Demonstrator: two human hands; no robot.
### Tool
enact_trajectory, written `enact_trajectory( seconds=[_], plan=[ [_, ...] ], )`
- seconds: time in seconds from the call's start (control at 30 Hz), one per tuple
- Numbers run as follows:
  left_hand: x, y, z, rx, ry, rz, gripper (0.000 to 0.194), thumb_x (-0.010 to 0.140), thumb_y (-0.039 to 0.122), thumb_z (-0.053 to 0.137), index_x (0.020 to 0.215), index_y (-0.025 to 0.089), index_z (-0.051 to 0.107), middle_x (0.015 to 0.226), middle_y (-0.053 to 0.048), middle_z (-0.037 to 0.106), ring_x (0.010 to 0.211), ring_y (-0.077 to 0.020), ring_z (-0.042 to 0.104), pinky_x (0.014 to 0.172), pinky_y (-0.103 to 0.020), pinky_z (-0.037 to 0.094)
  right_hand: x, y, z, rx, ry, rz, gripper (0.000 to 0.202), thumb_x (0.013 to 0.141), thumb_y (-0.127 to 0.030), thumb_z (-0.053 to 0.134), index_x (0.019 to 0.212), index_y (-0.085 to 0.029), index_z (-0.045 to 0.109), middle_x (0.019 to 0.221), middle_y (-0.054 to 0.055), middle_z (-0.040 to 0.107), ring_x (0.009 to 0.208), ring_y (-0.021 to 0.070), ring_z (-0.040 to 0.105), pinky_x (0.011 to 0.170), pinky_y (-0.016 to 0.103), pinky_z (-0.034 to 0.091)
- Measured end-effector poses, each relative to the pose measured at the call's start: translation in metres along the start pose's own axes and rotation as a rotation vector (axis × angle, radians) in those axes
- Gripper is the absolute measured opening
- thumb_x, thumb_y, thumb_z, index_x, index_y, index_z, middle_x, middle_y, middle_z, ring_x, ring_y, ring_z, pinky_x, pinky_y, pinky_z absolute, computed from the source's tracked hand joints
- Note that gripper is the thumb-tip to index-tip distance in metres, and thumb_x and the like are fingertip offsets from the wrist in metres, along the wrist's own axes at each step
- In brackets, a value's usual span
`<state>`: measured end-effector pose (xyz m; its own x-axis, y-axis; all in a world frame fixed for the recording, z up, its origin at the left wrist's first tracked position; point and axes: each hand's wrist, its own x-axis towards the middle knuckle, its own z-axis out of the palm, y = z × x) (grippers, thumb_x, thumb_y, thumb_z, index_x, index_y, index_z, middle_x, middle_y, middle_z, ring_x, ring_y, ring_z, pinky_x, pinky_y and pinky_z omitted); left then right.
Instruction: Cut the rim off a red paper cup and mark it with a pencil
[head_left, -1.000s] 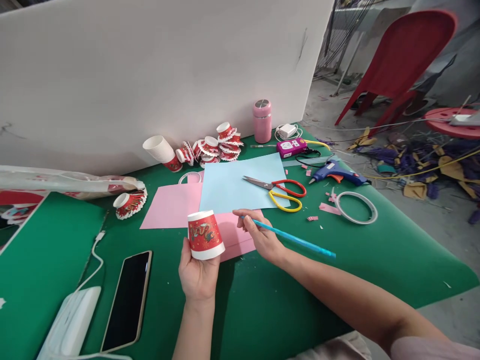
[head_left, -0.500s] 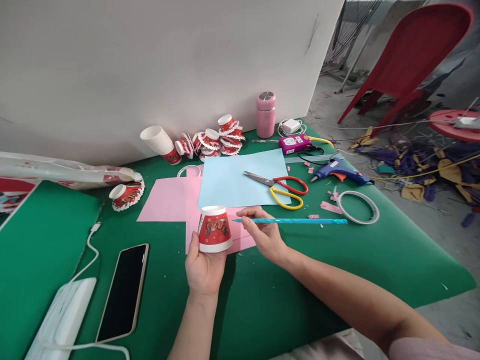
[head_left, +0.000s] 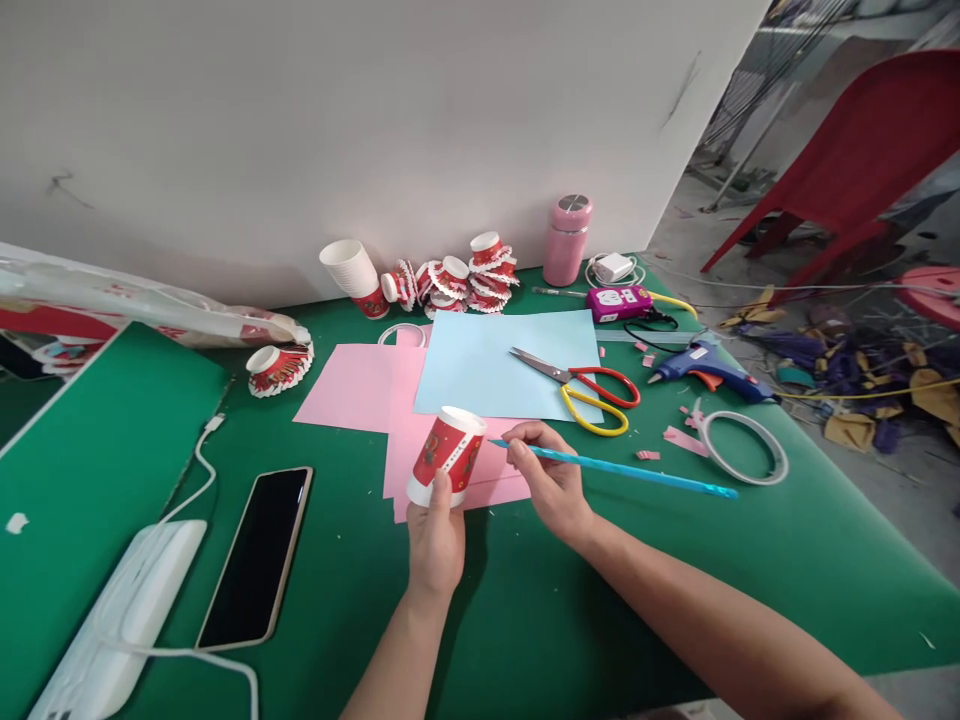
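My left hand (head_left: pixel 437 545) is closed around the lower part of a red and white paper cup (head_left: pixel 448 455), which is upside down and tilted to the right. A white strip with small print runs down the cup's facing side. To its right, my right hand (head_left: pixel 551 485) pinches a long blue pencil (head_left: pixel 637 468) near its point. The pencil's tip is close to the cup's right side; I cannot tell whether they touch. Behind the hands lie pink paper (head_left: pixel 352 385) and a light blue sheet (head_left: pixel 480 360), with scissors (head_left: pixel 566 378) resting on the blue sheet.
At the back stand stacked cups (head_left: pixel 352 270), several fringed cut cups (head_left: pixel 450 275) and a pink flask (head_left: pixel 568 240). A glue gun (head_left: pixel 709 368) and a tape roll (head_left: pixel 780 465) lie right. To the left are a phone (head_left: pixel 255 560), a power strip (head_left: pixel 135 610) and another cut cup (head_left: pixel 279 368).
The cup has been turned in my left hand and now tilts, its printed strip facing me. The pencil's far end has dipped. The whole view has shifted slightly.
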<state>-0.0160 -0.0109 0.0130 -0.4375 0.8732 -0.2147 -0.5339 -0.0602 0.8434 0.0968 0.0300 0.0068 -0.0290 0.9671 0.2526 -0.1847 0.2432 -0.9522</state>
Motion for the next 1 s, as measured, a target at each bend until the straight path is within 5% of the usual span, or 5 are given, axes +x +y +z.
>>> enact_trajectory(
  seconds=[0.23,0.73,1.0],
  plan=[
    [-0.001,-0.01,-0.011,0.13,-0.041,0.096,0.028,0.075,0.02,0.063,0.104,0.02,0.065,0.105,-0.004,0.068,0.114,-0.0235,0.053,0.096,-0.029,0.039,-0.001,0.002,-0.001,-0.02,0.008,0.007,0.023,0.084,-0.042,0.052,0.081,-0.02,0.058,0.065,0.0,0.053,0.058,0.0125,0.049,0.052,0.025,0.042],
    [-0.005,-0.003,-0.007,0.214,-0.062,0.158,0.034,0.069,0.005,0.066,0.099,0.02,0.068,0.101,-0.004,0.069,0.119,-0.0206,0.049,0.096,-0.022,0.036,0.0,0.003,-0.002,0.001,0.0,0.009,0.019,0.084,-0.038,0.053,0.08,-0.019,0.058,0.063,0.0,0.052,0.056,0.0116,0.048,0.052,0.025,0.042],
    [0.006,0.004,0.002,-0.029,0.057,-0.19,0.024,0.078,0.033,0.06,0.088,0.013,0.069,0.086,-0.007,0.071,0.082,-0.0204,0.065,0.078,-0.03,0.048,0.005,-0.001,0.001,0.039,-0.015,0.009,0.023,0.084,-0.039,0.054,0.077,-0.018,0.057,0.059,-0.001,0.053,0.055,0.0104,0.05,0.052,0.023,0.042]
  ],
)
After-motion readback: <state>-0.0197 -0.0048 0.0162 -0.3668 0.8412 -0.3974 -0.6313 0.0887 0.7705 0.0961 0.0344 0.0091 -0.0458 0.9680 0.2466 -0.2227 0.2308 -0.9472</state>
